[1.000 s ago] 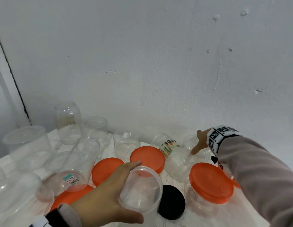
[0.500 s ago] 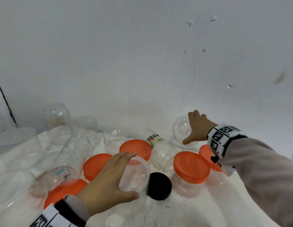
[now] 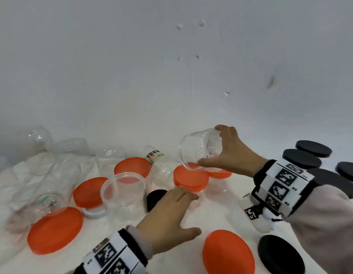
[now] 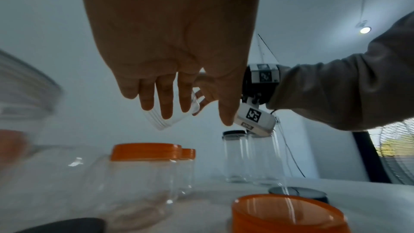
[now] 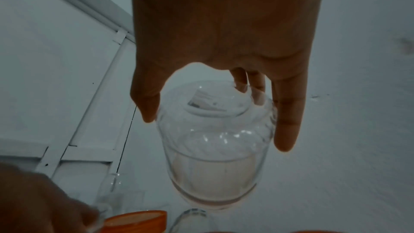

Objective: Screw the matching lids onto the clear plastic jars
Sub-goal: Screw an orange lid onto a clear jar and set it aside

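Above the orange-lidded jars (image 3: 191, 178), right hand (image 3: 232, 153) has lifted a clear jar (image 3: 199, 149).

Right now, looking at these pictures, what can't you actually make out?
- Head view: the clear jars at far left are motion-blurred; their label print is unreadable.
- Head view: the left hand covers part of a black lid.
- Right wrist view: the right hand holds a small jar; its mouth is hidden behind the palm.
- Left wrist view: an orange lid is cut off by the bottom edge.
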{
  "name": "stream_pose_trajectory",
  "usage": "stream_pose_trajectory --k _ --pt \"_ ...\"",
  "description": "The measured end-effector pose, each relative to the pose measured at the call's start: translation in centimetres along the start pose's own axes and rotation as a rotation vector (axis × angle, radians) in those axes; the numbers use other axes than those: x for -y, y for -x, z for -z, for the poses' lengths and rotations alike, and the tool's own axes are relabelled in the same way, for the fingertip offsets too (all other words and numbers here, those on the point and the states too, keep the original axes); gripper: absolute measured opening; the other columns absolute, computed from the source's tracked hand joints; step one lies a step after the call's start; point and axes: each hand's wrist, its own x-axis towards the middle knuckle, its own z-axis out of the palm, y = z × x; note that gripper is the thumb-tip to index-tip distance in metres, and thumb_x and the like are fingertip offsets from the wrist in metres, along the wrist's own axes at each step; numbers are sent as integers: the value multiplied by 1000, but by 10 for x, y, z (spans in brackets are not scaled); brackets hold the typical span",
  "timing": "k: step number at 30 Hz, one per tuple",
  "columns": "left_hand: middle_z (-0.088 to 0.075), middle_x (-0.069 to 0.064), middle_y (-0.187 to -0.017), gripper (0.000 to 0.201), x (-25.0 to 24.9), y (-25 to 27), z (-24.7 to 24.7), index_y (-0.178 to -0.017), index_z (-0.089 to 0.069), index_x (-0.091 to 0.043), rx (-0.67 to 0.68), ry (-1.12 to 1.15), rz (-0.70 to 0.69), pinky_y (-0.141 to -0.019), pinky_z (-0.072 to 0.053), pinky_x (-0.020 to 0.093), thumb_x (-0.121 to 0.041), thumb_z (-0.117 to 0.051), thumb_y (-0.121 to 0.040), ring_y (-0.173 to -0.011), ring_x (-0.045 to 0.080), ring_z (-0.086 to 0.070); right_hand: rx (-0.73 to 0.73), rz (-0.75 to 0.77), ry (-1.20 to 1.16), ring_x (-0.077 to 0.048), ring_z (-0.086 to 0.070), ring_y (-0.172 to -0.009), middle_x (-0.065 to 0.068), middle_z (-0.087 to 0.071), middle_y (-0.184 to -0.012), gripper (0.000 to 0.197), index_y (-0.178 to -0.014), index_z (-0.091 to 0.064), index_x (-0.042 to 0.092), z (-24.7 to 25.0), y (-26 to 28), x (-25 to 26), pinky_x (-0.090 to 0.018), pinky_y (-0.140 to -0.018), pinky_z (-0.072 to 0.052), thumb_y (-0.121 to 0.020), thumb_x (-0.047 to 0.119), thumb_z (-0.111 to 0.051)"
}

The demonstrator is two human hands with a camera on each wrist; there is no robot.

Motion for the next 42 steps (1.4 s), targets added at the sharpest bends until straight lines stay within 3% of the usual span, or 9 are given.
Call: stream_pose_trajectory --k 3,6,12,19,25,28,34,39,42 --pt "-26 -10 -148 77 -25 -14 -22 -146 -26 -28 206 -19 -31 -113 -20 27 -53 -62 -82 -137 9 -21 47 -37 -56 -16 -53 -97 4 -29 -117 102 -135 -20 45 10 26 -10 -24 -80 -45 -48 61 -71" --pt "-15 -5 -155 87 -44 -23 -43 -149 -17 -27 421 -35 -31 -115 -16 36 -54 -65 -81 -143 15 -12 48 -61 -53 -9 -52 -96 5 -35 -116 84 -132 -26 38 16 46 -27 -20 -73 -40 -65 43 -76" --pt "0 4 -157 98 -64 -29 -66 -148 -6 -31 640 -168 35 -111 -20 60 -59 -67 -76 -143 30 -8 94 -154 -45 -4 -50 -97 6 -37 -120 80 -124 -28 30 20 76 -56 -13 -65 -38 -63 45 -78" --pt "-26 6 -144 98 -47 -15 -71 -146 -12 -31 494 -211 136 -109 -25 47 -67 -64 -71 -131 30 -24 82 -251 -160 -4 -51 -98 5 -47 -120 90 -136 -41 19 15 90 -74 -15 -67 -39 -61 48 -81" --pt "-39 -3 -132 99 -21 8 -42 -142 -24 -33 194 182 391 -101 -40 32 -68 -66 -60 -120 16 -42 124 -321 -165 -1 -52 -89 12 -47 -106 88 -132 -37 16 2 100 -80 -18 -64 -42 -62 46 -80" --pt "-45 -6 -127 98 -11 17 -15 -139 -29 -32 31 326 425 -88 -45 24 -72 -64 -57 -110 11 -51 217 -341 -170 -12 -50 -106 2 -38 -121 102 -142 -29 17 -8 104 -80 -23 -79 -44 -60 42 -84" --pt "-48 -7 -132 107 -15 17 16 -140 -32 -30 -227 485 432 -87 -40 26 -82 -57 -51 -113 11 -49 358 -298 -259 -19 -45 -119 0 -35 -130 109 -143 -25 19 -31 108 -72 -35 -100 -44 -56 39 -87" --pt "-47 -9 -135 102 -28 12 12 -140 -34 -28 -237 472 403 -77 -40 17 -76 -60 -54 -109 7 -48 464 -218 -231 -12 -41 -120 2 -37 -132 112 -143 -21 18 -51 111 -68 -26 -99 -40 -57 42 -88" --pt "-44 -8 -139 109 -33 10 4 -141 -31 -29 -205 437 406 -87 -40 25 -79 -60 -49 -114 9 -45 489 -198 -260 -13 -42 -121 2 -40 -134 109 -139 -22 18 -58 114 -68 -27 -100 -41 -56 38 -90"
